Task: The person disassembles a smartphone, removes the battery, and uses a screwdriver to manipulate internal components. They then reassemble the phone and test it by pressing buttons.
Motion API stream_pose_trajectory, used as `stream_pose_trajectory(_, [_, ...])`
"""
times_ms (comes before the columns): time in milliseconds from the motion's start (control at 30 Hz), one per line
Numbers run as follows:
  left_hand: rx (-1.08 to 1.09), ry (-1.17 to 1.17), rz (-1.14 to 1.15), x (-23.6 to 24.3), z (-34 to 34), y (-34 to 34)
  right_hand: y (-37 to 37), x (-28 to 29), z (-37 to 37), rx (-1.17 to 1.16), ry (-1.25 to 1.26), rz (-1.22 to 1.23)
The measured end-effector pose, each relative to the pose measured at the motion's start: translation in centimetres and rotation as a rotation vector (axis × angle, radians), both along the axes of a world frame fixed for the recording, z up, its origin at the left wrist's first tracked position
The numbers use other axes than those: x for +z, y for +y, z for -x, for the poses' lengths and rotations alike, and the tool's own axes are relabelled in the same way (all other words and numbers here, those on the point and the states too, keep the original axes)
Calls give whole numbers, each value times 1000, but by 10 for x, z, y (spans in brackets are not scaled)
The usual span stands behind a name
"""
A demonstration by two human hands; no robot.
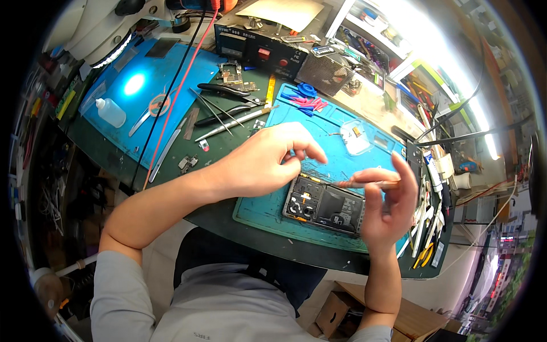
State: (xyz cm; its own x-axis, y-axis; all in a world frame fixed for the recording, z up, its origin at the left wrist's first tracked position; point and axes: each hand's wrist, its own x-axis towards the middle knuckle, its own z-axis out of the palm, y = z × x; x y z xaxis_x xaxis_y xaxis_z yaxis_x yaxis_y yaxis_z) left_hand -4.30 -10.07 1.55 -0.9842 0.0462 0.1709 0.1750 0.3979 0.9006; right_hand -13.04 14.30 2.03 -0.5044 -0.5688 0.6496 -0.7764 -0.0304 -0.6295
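An opened phone, with its inner board and dark battery showing, lies on a blue repair mat in front of me. My left hand hovers over the phone's upper left, fingers curled toward the thumb; what they hold, if anything, is too small to make out. My right hand is at the phone's right side, closed on a slim copper-coloured tool that lies level across my fingers, its tip pointing left over the phone's top edge.
Pliers, tweezers and small parts lie left of the mat. Behind are a black equipment box, a microscope and blue and pink small tools. Many tools crowd the right edge. Cables cross the left blue mat.
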Motion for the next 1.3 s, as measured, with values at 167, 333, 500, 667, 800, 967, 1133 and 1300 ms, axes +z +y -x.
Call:
stream_pose_trajectory(167, [-195,-105,-7,1,-6,-9,-16,2,-8,116,183,-95])
stream_pose_trajectory(333, [-196,-143,11,3,-8,-7,-20,3,-8,128,206,-126])
stream_pose_trajectory(500, [-185,-102,33,1,-8,-6,-21,5,-9,185,217,-158])
stream_pose_trajectory(667, [-177,-76,34,-3,-6,-9,-30,8,-8,265,173,-171])
stream_pose_trajectory(800, [-125,-66,44,1,-5,-11,-29,31,-14,145,246,-361])
stream_pose_trajectory(967, [-15,-79,84,3,-3,-13,-46,30,-15,107,81,-259])
stream_pose_trajectory(1133, [-51,-25,38,-5,-3,-10,-40,30,-16,11,158,-287])
stream_pose_trajectory(1300, [-50,-17,68,-5,-2,-8,-35,32,-18,63,46,-326])
